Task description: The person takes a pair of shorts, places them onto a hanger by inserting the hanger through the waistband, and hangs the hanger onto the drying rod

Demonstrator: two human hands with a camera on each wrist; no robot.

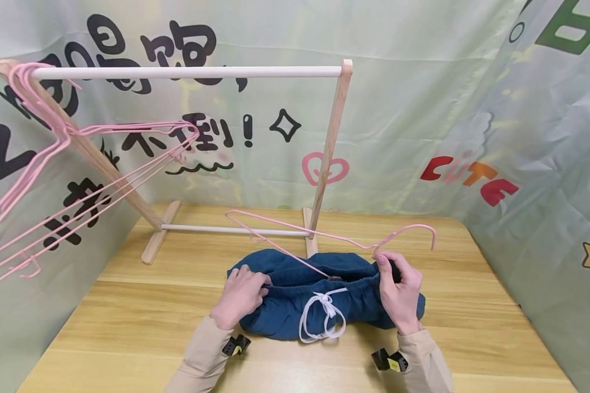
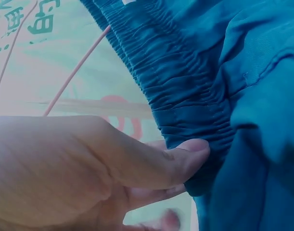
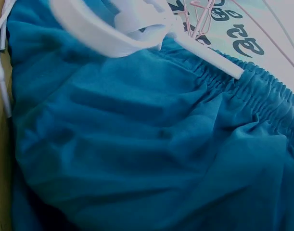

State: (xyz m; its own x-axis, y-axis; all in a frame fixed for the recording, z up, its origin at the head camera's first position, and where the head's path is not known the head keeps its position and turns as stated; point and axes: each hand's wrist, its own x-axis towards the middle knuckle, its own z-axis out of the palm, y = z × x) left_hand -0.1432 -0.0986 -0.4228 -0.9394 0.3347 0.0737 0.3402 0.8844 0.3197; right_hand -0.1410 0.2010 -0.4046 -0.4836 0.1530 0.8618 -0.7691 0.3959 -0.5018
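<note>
Blue drawstring pants (image 1: 319, 305) lie bunched on the table, the elastic waistband gaping upward and a white drawstring (image 1: 328, 314) tied in a bow at the front. My left hand (image 1: 243, 295) pinches the left side of the waistband (image 2: 190, 113), its thumb on the fabric in the left wrist view. With thumb and fingers, my right hand (image 1: 400, 286) holds a pink hanger (image 1: 300, 225) just below its hook, at the right end of the waistband. The hanger's lower bar slopes down into the waist opening, where its end is hidden. The right wrist view shows the pants' front (image 3: 137, 144), not the hand.
Behind the pants stands a wooden rack with a white top rail (image 1: 192, 72) and wooden feet (image 1: 161, 232). Several pink hangers (image 1: 64, 128) hang at its left end, reaching toward the near left. A printed curtain (image 1: 398, 109) surrounds the wooden table (image 1: 472, 305).
</note>
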